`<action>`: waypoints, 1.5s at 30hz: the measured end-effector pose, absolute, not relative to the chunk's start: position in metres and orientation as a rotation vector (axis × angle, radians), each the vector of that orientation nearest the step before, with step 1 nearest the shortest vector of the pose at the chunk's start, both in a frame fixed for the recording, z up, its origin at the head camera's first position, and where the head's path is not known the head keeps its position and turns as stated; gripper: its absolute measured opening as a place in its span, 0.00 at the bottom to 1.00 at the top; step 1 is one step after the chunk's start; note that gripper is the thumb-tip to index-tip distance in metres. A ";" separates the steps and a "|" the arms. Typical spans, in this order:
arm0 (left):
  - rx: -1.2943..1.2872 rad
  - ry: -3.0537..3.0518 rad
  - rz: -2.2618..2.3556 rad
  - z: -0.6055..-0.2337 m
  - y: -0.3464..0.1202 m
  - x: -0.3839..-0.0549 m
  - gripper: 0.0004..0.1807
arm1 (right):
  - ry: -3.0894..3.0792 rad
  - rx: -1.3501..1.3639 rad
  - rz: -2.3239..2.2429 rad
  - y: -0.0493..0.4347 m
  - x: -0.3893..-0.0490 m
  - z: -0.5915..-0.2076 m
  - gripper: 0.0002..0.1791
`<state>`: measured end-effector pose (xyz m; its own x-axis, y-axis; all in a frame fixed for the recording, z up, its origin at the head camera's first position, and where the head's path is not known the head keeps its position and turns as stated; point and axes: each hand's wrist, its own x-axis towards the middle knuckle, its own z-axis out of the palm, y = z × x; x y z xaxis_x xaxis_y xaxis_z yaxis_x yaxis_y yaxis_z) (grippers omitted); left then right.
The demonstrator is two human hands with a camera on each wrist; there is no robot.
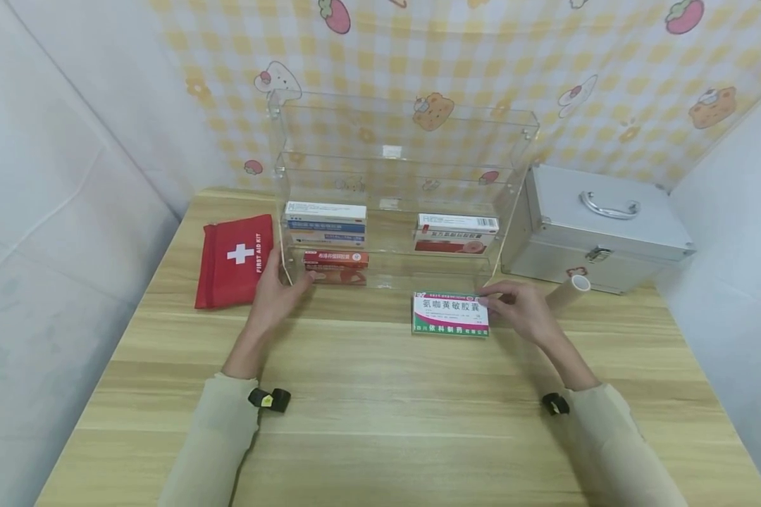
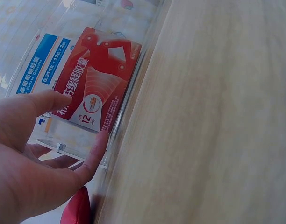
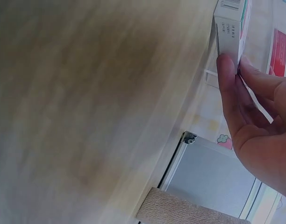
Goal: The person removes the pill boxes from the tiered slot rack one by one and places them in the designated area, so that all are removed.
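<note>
My right hand [image 1: 520, 306] pinches the right end of a white, green and magenta medicine box [image 1: 450, 315], its printed front facing up, just before the clear acrylic rack [image 1: 390, 172]. Thumb and fingers meet at the end of that box in the right wrist view. At the rack's lower left corner is my left hand [image 1: 277, 289], fingers extended, some seen along the side panel. Its thumb tip lies close to the red medicine box [image 2: 98, 79] on the bottom tier. Blue-and-white medicine boxes [image 1: 326, 227] stand one tier higher; at right stands a red-and-white medicine box [image 1: 453, 243].
A red first aid pouch [image 1: 228, 271] lies left of the rack. To the right stand a silver metal case [image 1: 599, 225] with a handle and a beige roll [image 1: 571, 290]. Behind the rack hangs a yellow checked curtain [image 1: 368, 42].
</note>
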<state>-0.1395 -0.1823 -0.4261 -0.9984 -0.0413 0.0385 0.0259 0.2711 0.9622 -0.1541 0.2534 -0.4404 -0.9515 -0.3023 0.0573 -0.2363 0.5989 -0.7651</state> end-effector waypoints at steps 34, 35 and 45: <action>0.025 -2.469 -1.868 -0.428 -0.183 -0.142 0.42 | 2.771 -0.432 -1.041 0.252 -0.158 -0.439 0.10; 0.026 -2.473 -1.864 -0.424 -0.182 -0.140 0.41 | 2.774 -0.441 -1.038 0.253 -0.158 -0.439 0.10; 0.061 -2.496 -1.843 -0.446 -0.189 -0.150 0.43 | 2.887 -0.498 -0.981 0.259 -0.151 -0.424 0.09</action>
<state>-0.1499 -0.1886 -0.4456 -0.9985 -0.0545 0.0078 -0.0086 0.2941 0.9557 -0.1512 0.2591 -0.4243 -0.9466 -0.3179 0.0535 -0.2847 0.7465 -0.6014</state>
